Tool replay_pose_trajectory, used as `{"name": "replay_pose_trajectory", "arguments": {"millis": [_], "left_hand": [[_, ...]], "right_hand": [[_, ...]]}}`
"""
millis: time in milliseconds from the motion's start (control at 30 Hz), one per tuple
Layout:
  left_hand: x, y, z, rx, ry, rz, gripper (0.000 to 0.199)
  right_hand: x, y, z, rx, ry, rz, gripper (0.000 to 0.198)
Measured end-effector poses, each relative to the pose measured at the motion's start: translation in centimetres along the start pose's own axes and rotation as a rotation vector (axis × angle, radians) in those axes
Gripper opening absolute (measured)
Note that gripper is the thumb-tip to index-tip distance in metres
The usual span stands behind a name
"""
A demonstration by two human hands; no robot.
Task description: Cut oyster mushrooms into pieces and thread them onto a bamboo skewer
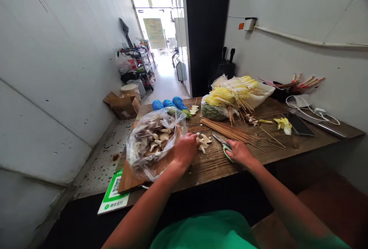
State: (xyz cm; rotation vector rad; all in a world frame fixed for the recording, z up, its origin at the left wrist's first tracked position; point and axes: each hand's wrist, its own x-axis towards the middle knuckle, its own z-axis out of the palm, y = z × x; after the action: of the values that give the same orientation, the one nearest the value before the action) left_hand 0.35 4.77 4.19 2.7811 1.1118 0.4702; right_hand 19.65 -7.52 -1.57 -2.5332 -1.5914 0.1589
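Note:
My right hand (240,152) is closed round the pale green handles of a pair of scissors (226,150). The blades point away to the left, low over the wooden table. My left hand (186,148) is curled beside a small heap of torn mushroom pieces (204,141); its fingertips are hidden, so what they hold cannot be made out. Left of that hand, an open clear plastic bag (136,149) full of oyster mushrooms (156,137) lies on a wooden cutting board (129,178). Bamboo skewers (227,129) lie in a loose bundle beyond the scissors.
Skewered yellow cabbage leaves (230,92) are piled in a white container (266,89) at the back. Blue-netted items (169,103) stand behind the bag. A phone (299,124) and a white cable (306,107) lie at right. A green payment sign (115,193) juts past the front edge.

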Motion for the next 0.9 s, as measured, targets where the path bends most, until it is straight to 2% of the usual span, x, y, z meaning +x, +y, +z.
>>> {"name": "replay_pose_trajectory", "arguments": {"millis": [100,200,267,333,467,567,667,733,800,900], "left_hand": [[0.2,-2.3,-2.9,0.034,-0.06,-0.118,0.028],[0.5,-3.9,-4.0,0.008,-0.194,-0.068,0.023],[0.7,-4.0,-3.1,0.038,-0.197,0.008,0.025],[0.8,-3.4,-1.5,0.063,-0.147,0.059,0.023],[1.5,-1.7,1.1,0.021,-0.116,0.063,0.015],[1.8,-1.2,1.0,0.005,-0.022,0.021,0.013],[1.6,-1.3,-0.1,0.062,0.115,0.005,0.02],[1.4,-1.6,-0.5,0.115,0.098,0.042,0.025],[1.2,-1.9,-0.5,0.128,0.008,0.067,0.027],[1.0,-2.3,0.0,0.092,-0.035,0.02,0.031]], "right_hand": [[0.2,-0.2,-0.2,-0.033,-0.01,-0.016,0.03],[0.3,-0.7,-0.5,-0.064,-0.013,-0.009,0.027],[0.3,-1.2,-0.7,-0.08,-0.01,0.008,0.025],[0.1,-1.7,-1.1,-0.087,0.0,0.03,0.023],[0.0,-3.2,-2.1,-0.05,0.061,0.036,0.019],[0.8,-5.5,-2.2,0.051,0.126,-0.041,0.025],[2.6,-8.3,-1.3,0.184,0.152,-0.091,0.036],[3.9,-9.9,-0.3,0.263,0.17,-0.08,0.039],[5.0,-10.7,0.6,0.343,0.191,-0.073,0.034],[5.6,-10.7,1.2,0.475,0.234,-0.09,0.025]]}}
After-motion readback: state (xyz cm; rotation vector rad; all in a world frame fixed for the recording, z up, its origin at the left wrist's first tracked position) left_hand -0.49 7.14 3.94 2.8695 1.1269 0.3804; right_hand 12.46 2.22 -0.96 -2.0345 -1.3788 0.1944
